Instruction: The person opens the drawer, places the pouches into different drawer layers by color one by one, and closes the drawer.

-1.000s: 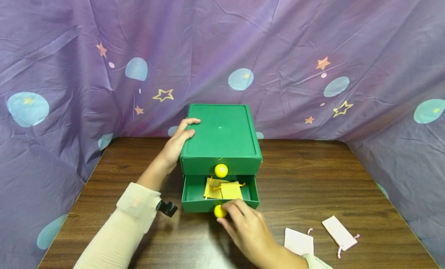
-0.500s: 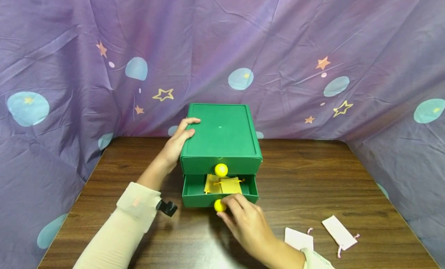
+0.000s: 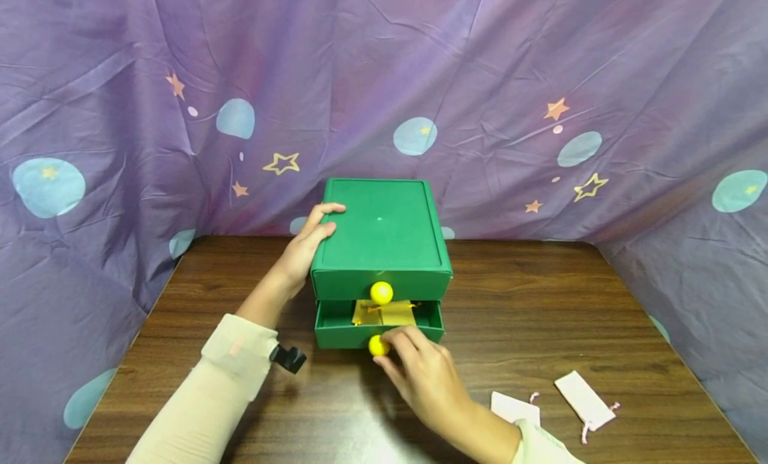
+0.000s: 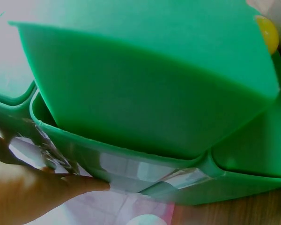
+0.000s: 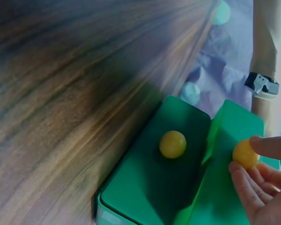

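Observation:
A green two-drawer cabinet (image 3: 379, 227) stands on the wooden table, and its lower drawer (image 3: 345, 338) is partly pulled out. Inside that drawer lie yellow drawstring pouches (image 3: 396, 313). My right hand (image 3: 429, 377) pinches the drawer's round yellow knob (image 5: 245, 153) between thumb and fingers. Above it, the upper drawer's yellow knob (image 3: 381, 293) is untouched and that drawer sits closed. My left hand (image 3: 306, 244) rests against the cabinet's left side, its fingertips on the top edge. In the left wrist view, part of that hand (image 4: 33, 187) lies along the green side wall.
Two pale pink drawstring pouches lie on the table (image 3: 534, 297) at the right: one pouch (image 3: 585, 401) is in full view, the other (image 3: 510, 407) is partly covered by the right sleeve. A purple patterned cloth (image 3: 498, 64) hangs behind and along both sides.
My right hand has pushed the lower drawer inward by its knob, so less of the drawer and its yellow pouches shows. The left hand has stayed in place.

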{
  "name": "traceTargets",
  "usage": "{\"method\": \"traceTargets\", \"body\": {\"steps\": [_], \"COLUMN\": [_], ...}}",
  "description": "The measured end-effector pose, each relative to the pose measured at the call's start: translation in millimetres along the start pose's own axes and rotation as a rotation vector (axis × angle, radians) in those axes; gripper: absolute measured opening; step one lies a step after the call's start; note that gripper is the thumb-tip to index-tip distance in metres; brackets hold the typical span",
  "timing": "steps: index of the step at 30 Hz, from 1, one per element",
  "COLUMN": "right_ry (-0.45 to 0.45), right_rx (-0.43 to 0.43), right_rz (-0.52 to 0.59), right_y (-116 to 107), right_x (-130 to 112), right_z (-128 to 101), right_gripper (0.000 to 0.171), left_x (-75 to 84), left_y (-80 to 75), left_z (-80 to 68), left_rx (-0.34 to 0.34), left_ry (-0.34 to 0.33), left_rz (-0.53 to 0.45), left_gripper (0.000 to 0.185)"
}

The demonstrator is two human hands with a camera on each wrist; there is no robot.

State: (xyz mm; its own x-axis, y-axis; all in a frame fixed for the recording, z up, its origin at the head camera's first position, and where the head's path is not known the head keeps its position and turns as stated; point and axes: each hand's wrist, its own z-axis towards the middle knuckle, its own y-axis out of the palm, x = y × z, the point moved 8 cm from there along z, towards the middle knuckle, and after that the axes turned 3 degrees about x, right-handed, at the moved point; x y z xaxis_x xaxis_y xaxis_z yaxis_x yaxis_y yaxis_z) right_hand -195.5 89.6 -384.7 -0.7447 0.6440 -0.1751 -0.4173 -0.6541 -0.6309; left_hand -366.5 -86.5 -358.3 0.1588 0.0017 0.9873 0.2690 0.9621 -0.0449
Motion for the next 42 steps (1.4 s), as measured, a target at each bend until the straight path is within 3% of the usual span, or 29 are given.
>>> {"method": "traceTargets", "body": {"steps": [15,42], "right_ry": [0.021,0.096], "right_rx": [0.049,0.042], "right_rz": [0.046,0.070], "right_y": [3.5,12.4], "right_x": [8.9,25.4], "right_z": [5.1,14.1], "right_gripper": [0.033,0.033], "left_x": [0.7,-0.6], "left_y": [-0.1,0.3], "left_z": [-0.2,-0.3], "left_rx": [0.006,0.002], "left_ry": [0.015,0.000], "left_rz": [0.001,0.003], "left_gripper": [0.043,0.044]}}
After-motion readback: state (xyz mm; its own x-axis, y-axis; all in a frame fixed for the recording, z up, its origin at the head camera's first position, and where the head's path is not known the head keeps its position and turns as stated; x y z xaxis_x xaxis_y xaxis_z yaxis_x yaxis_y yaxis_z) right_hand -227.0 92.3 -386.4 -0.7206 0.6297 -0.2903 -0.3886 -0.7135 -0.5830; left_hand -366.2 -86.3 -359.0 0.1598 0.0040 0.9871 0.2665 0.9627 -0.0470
